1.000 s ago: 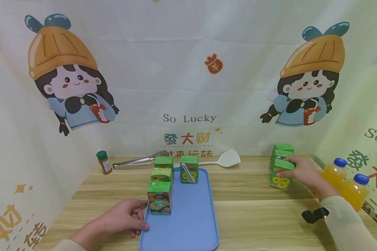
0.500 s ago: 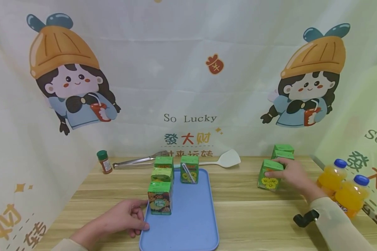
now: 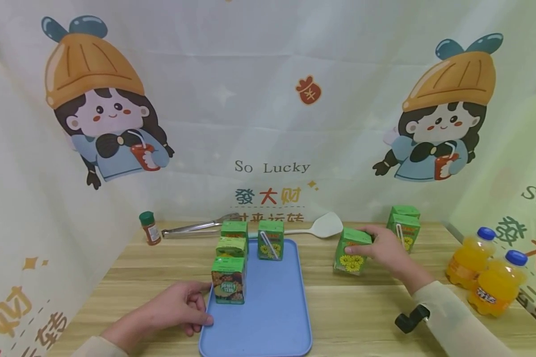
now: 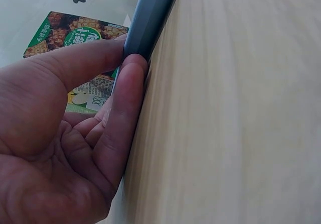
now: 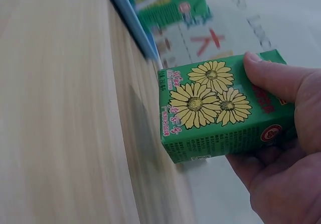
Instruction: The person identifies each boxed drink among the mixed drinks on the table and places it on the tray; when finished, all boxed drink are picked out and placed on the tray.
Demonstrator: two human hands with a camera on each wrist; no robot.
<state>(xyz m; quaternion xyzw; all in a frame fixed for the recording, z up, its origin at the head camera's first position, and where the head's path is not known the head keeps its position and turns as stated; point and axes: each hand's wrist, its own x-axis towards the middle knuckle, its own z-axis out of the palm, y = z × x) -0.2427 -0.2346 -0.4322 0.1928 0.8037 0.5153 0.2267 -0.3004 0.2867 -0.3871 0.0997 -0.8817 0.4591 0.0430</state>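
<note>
My right hand grips a green drink carton printed with yellow flowers, thumb on its front and fingers behind. The carton tilts slightly, and in the right wrist view its base is off the wooden table. At the left edge of the blue tray, my left hand pinches the rim between thumb and fingers. A dark carton with pineapple pictures stands on the tray near that hand. Behind it are a yellow-green carton and a green one. One flower carton with a straw stands at the tray's back.
Two more green cartons stand at the back right. Two orange drink bottles with blue caps are at far right. Along the back lie metal tongs and a pale spatula. A green-capped spice jar stands back left.
My right hand has carried the flower carton leftward from the right-hand row towards the tray. The left hand keeps its place at the tray's edge.
</note>
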